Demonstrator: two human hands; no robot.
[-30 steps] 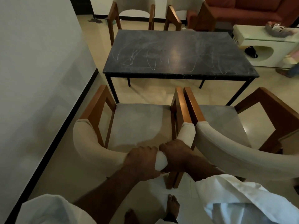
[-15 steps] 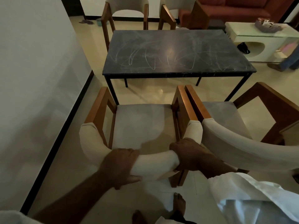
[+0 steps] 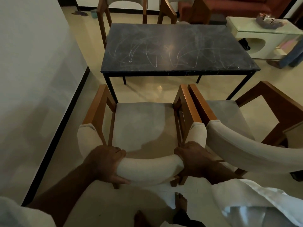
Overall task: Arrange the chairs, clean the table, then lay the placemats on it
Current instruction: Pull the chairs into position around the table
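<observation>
Armchair, wooden frame, grey seat cushion, cream padded curved backrest [image 3: 144,128]: stands nearest the camera on the pale floor; faces the near long edge of the table, apart from it; its right armrest lies just beside the left armrest of the neighbouring chair.
Left hand [image 3: 106,163]: grasps the left part of the cream backrest; fingers wrapped over the top, thumb underneath.
Right hand [image 3: 191,158]: clasps the right end of the same backrest; fingers curled over the padding, close to the wooden arm.
Second armchair of the same make [image 3: 229,117]: to the right, turned slightly outward; its cream backrest sweeps toward the right edge of view.
Rectangular table, dark marbled top on thin black metal legs [image 3: 178,49]: beyond both chairs; pale looping scrawl marks across the top.
Far-left matching chair [image 3: 121,9] and far-right matching chair [image 3: 167,10]: at the table's far side; partly in view.
Red-brown sofa [image 3: 232,7]: upper right, behind.
White low side table [image 3: 265,38]: right of the dark table; small heap on top, too blurred to identify.
White sleeve [image 3: 254,202]; bare foot [image 3: 180,200]: bottom of view.
</observation>
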